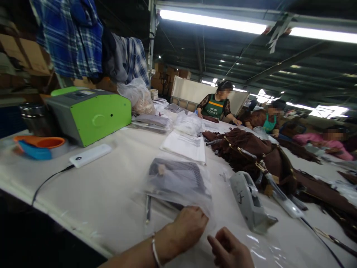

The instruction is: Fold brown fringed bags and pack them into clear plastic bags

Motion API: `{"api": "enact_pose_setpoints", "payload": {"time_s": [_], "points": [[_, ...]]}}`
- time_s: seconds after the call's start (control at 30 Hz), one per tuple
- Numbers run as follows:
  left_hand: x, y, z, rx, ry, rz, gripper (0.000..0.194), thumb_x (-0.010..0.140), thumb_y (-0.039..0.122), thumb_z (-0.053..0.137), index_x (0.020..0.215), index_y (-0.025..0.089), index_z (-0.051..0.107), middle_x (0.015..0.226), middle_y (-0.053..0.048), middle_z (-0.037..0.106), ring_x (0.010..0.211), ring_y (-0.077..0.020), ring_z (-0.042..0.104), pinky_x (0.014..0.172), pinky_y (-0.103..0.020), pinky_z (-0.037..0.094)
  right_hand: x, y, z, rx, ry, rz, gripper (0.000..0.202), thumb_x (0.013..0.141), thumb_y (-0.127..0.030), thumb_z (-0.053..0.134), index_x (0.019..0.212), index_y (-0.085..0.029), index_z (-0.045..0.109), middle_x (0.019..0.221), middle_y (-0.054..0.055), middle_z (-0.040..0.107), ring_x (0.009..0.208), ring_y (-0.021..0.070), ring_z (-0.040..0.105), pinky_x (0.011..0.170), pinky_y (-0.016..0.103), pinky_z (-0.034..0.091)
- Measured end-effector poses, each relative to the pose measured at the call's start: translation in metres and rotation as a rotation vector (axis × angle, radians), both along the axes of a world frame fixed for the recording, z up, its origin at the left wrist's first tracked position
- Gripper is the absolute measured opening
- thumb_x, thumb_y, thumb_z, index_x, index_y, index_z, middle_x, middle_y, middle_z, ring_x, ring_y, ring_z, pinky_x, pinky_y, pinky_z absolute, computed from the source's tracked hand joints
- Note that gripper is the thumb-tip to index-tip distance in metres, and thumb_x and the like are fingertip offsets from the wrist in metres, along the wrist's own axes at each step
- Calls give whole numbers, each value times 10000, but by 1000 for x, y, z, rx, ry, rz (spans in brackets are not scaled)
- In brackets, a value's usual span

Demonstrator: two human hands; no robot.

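A clear plastic bag [178, 180] with a folded dark grey item in it lies on the white table [111, 193]. My left hand [185, 227], with a bangle at the wrist, is closed at the near edge of the bag; its fingertips are turned down and hidden. Just to the right is my right hand [230, 247], its fingers curled and the thumb and index finger apart, with nothing visible between them. A grey tape dispenser [249, 203] stands to the right of the bag.
At the left are a green machine [100, 117], a steel flask [37, 119], an orange tape holder [41, 143] and a white corded device [90, 154]. Brown garments [251, 149] pile up at the right, near scissors [331, 238]. Several people sit beyond.
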State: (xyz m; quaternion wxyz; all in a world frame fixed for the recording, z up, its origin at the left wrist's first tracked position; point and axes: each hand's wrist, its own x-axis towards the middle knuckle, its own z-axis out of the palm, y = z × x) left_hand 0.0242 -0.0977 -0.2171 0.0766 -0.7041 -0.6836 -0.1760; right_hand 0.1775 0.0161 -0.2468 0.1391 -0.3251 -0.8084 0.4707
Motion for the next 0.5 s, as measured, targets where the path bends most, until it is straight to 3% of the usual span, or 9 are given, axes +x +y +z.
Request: {"api": "enact_pose_setpoints", "payload": {"time_s": [0.07,0.1,0.17,0.23,0.3,0.4,0.5], "points": [[-2,-38,2,108,-51,-89,129,944,203,494,1036,189,585,951,-37,681,890,-165,635,800,-265,500,-9,-16,4,85,64,269,314,857,-469,570,667,-221,549,566,-6,637,488,149,621,463,203,466],[-8,-59,2,198,-76,-67,134,957,211,469,1034,200,579,923,-25,676,864,-156,628,789,-261,495,-18,-27,7,176,141,408,250,867,-411,576,711,-217,597,646,11,675,573,154,653,541,207,504],[-28,-100,-2,408,-81,213,180,966,167,408,1038,198,570,897,-29,666,815,-157,613,764,-275,486,-43,-53,16,377,301,552,101,864,-299,593,828,-221,647,808,33,709,746,169,679,696,234,534],[-52,-131,-8,496,-43,547,163,951,173,429,1034,191,569,925,-54,654,864,-195,605,789,-324,485,-75,-81,23,489,334,499,55,835,-251,632,880,-221,639,872,38,699,814,188,669,744,273,534],[-73,-147,-17,433,-28,688,154,931,168,453,1015,194,579,932,-57,650,879,-221,599,796,-363,487,-108,-104,26,542,253,400,142,771,-268,713,865,-213,622,846,37,681,795,217,654,726,317,536],[-89,-150,-32,271,-37,633,285,890,70,421,1065,207,599,1013,-48,673,905,-217,606,798,-364,492,-146,-125,18,661,155,354,251,723,-259,753,921,-194,614,897,67,680,862,282,641,798,418,530],[-92,-144,-43,197,-64,587,326,868,53,439,1109,197,606,1045,-47,688,924,-215,614,811,-364,496,-164,-127,2,724,138,349,230,753,-107,639,963,-184,587,936,78,679,887,274,637,818,409,523]]}}
